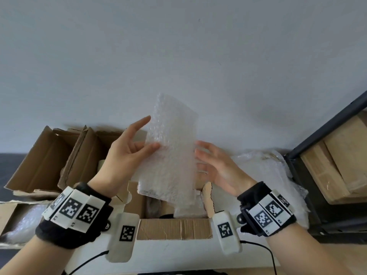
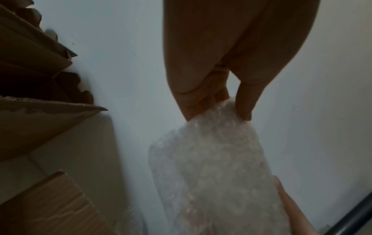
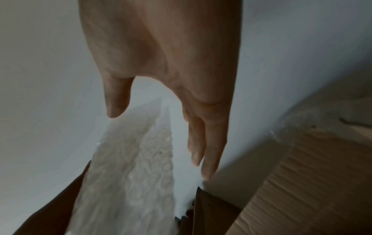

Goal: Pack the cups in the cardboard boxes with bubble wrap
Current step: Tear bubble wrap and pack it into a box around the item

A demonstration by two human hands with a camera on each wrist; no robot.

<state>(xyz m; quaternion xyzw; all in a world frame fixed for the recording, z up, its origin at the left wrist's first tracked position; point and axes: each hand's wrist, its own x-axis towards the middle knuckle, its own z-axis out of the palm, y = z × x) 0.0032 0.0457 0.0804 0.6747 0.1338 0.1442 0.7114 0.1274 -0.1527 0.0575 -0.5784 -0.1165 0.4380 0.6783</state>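
The left hand (image 1: 127, 149) pinches a bumpy, translucent bubble wrap sheet (image 1: 170, 153) between thumb and fingers, holding it upright over the open corrugated cardboard box (image 1: 174, 228) on the white surface (image 1: 178, 257). The right hand (image 1: 218, 167), fingers straight and spread, lies beside the sheet's edge.

Head view: bright, even, diffuse light; soft shadows lie on the wall (image 1: 178, 56) just behind the bubble wrap sheet (image 1: 170, 151), and straight lines bow toward the frame edges. Both wrist views: dim, grainy, soft in focus. The left hand (image 2: 231, 55) and right hand (image 3: 165, 63) appear backlit, dark against that wall.
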